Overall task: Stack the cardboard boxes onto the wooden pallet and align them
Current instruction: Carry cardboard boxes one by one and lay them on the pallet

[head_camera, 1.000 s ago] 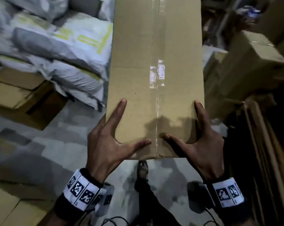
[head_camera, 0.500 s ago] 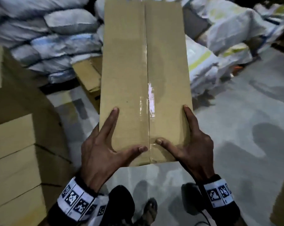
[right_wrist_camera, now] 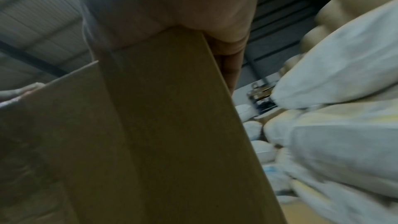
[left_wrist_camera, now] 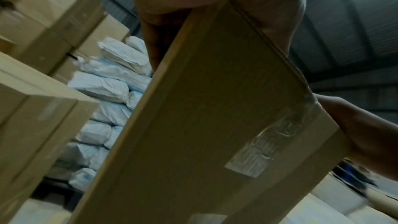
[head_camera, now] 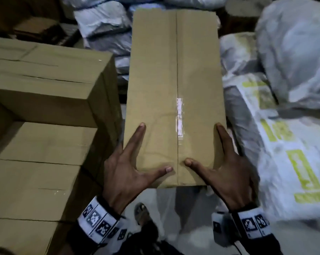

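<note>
Box [head_camera: 173, 85] carried lengthwise ahead of both grips | left hand [head_camera: 126, 173], right hand [head_camera: 229, 173] clasp near corners, thumbs on top | stack [head_camera: 45, 144] left of left grip | seems stiff, light; support long underside

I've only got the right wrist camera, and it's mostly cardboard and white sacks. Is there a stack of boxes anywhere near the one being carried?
Observer: Yes. In the head view a stack of cardboard boxes stands close on the left of the carried box.
Operator: Where does the left hand grip it?
Observer: The left hand holds the near left corner, with its thumb on top and its forefinger along the left edge.
Operator: Is the top sealed?
Observer: A taped seam runs lengthwise down the middle of the top, with a shiny patch near the hands.
</note>
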Available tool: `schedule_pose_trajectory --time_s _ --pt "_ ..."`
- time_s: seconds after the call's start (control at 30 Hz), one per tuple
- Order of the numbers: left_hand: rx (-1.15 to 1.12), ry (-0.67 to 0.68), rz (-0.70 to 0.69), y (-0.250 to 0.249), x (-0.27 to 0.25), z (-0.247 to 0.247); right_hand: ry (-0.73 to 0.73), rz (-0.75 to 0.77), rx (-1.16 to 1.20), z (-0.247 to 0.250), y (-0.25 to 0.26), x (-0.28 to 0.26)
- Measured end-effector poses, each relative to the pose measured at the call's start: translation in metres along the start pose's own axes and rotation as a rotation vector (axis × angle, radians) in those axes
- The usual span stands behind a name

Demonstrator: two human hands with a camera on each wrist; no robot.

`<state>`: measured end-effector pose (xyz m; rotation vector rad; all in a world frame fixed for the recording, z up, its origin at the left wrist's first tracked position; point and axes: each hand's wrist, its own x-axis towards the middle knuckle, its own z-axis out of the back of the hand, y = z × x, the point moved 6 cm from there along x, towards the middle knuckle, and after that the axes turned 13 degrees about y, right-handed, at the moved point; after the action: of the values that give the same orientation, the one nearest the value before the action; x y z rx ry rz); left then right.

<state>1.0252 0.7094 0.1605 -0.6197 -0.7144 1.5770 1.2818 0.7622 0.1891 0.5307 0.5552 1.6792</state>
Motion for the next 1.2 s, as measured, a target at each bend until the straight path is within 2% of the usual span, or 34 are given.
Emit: schedule_pose_trajectory --time_s 0.23,0.4,0.5,0.63,0.83,1.07,1.2 --pt "0.078 -0.245 0.114 0.009 0.096 0.073 0.119 0.217 0.047 -0.026 0.067 0.17" --pt "0.123 -0.463 0.206 0.019 0.119 0.111 0.209 0.389 0.049 -0.047 0.121 0.245" --pt "0.162 -0.547 0.313 0.029 0.13 0.125 0.333 0.514 0.087 -0.073 0.151 0.29" --pt "0.068 -0.729 0.38 0.039 0.134 0.137 0.432 0.727 0.106 -0.112 0.192 0.338" --pt "0.103 -0.937 0.646 0.028 0.131 0.131 0.69 0.971 0.138 -0.153 0.244 0.376" --pt "0.131 -1.122 0.936 0.019 0.109 0.111 0.985 1.148 0.107 -0.21 0.278 0.369" --pt "0.132 -1.103 1.061 0.044 0.097 0.104 1.079 1.171 0.056 -0.249 0.287 0.357"
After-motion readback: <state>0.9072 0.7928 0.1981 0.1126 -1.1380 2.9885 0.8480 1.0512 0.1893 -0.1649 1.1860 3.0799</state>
